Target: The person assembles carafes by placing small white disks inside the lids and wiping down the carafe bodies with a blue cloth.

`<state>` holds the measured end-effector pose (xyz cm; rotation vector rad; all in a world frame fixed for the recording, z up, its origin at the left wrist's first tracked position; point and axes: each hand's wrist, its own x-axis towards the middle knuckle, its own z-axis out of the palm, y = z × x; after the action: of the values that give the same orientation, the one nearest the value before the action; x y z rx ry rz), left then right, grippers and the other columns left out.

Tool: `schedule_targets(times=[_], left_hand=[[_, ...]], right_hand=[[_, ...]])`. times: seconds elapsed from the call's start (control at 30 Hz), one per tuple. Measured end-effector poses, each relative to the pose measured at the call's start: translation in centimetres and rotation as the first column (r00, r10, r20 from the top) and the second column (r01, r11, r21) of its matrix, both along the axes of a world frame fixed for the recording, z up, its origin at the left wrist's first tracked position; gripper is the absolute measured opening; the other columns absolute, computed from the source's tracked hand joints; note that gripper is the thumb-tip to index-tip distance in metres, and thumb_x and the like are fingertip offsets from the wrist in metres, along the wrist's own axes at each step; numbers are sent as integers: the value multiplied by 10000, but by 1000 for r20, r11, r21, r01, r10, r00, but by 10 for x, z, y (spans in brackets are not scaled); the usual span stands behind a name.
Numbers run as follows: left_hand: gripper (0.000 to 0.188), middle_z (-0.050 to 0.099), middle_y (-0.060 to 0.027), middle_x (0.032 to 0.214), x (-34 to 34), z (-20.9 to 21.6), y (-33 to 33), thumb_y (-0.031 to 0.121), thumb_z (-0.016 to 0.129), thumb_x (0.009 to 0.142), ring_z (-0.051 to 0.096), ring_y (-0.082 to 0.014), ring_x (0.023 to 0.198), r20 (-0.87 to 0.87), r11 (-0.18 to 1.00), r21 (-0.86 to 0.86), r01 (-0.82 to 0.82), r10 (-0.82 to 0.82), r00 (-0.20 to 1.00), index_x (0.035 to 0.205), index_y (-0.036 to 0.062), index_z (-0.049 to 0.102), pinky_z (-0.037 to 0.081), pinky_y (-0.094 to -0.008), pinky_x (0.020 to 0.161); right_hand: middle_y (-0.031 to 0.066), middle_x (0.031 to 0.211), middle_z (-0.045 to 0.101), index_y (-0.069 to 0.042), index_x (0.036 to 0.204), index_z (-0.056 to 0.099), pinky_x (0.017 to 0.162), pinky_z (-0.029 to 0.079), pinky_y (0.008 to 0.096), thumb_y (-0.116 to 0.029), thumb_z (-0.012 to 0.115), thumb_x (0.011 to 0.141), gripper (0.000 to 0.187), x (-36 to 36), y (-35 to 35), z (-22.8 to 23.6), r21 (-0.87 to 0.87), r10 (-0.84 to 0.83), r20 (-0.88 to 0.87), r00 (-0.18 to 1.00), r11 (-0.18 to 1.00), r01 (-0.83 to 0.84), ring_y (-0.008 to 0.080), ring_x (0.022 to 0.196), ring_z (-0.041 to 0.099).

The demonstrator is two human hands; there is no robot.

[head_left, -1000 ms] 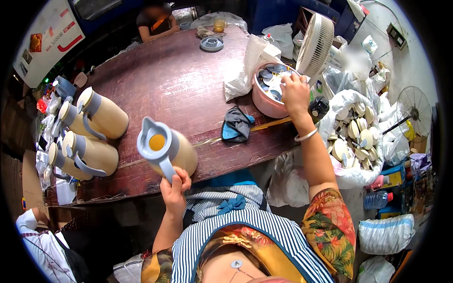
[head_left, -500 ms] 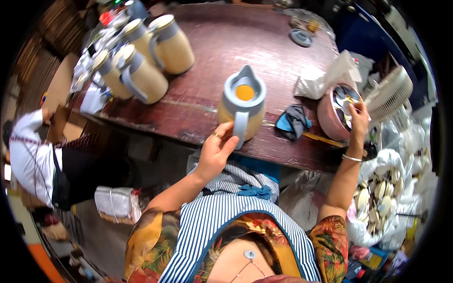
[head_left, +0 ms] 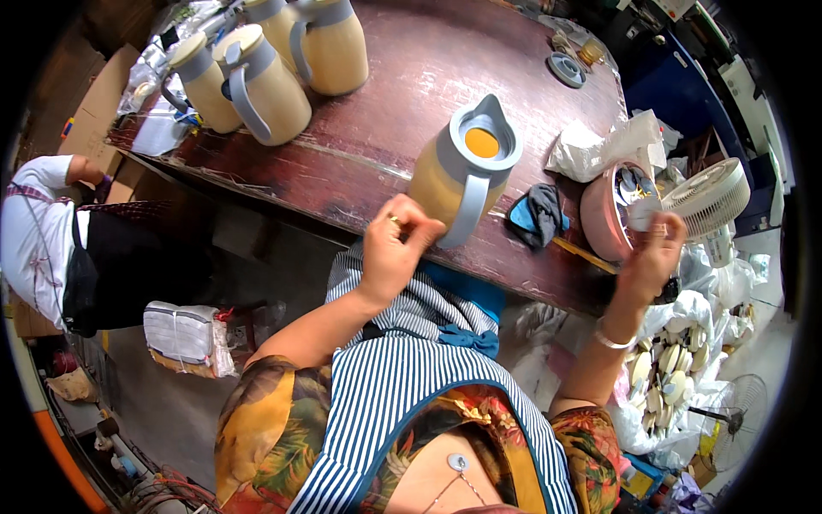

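Note:
A cream vacuum jug [head_left: 435, 187] with a grey spout collar and handle stands upright near the table's front edge. An orange-yellow round shows inside its open mouth. My left hand [head_left: 392, 253] is beside the lower end of the handle, thumb and fingertips pinched together; whether anything is between them is hidden. My right hand [head_left: 655, 261] is raised at the near right side of a pink basin [head_left: 601, 224], its fingers closed on a pale round disc [head_left: 643, 214], blurred. Shiny and dark small parts lie in the basin. A grey-and-blue cloth [head_left: 538, 214] lies between jug and basin.
Several cream jugs [head_left: 267, 94] stand at the table's far left. A grey round lid [head_left: 566, 70] lies at the far right. A white fan [head_left: 709, 190] stands right of the basin, above a bag of cream round parts [head_left: 670, 377]. Another person [head_left: 43, 231] bends at the left.
My right hand has come out of the basin toward me with a pale disc. My left fingers have drawn into a pinch beside the jug's handle. The whole view has shifted slightly.

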<state>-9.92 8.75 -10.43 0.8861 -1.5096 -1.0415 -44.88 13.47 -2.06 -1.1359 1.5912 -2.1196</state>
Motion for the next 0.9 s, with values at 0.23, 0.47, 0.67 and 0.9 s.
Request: schedule_targets(times=[0.23,0.47,0.67,0.9], left_hand=[[294,614,-41,1065,41,-33,26,-15,617,910,594,-115,858,24,959,275,63,-73,997,1197,35,579,503,-263,801],[454,580,-65,1184,37,-19,41,128,786,837,591,-159,1099,-288,692,436,576,-499,817,1236,37,589,490,-319,994],[78,577,-73,996,43,-42,45,123,554,1000,568,-216,1105,-944,463,105,880,-231,234,979,57,593,409,-393,1051],[82,572,-15,941,25,-48,50,132,548,1025,540,-105,933,-655,631,572,524,-34,755,1015,53,569,444,-269,883]], right_hand=[[76,895,658,-78,1056,454,684,602,294,-91,574,1002,133,134,26,-65,195,418,497,760,800,-567,163,760,688],[53,871,644,-54,1065,426,707,514,221,-64,565,1009,151,192,52,-79,311,481,367,796,743,-593,93,785,624],[89,936,659,-70,1094,433,681,523,232,-112,544,1026,136,201,60,-81,166,463,590,662,733,-660,129,814,639],[130,1164,586,-25,1246,488,700,584,278,-100,678,909,394,219,64,-95,395,614,179,769,671,-628,187,992,617]])
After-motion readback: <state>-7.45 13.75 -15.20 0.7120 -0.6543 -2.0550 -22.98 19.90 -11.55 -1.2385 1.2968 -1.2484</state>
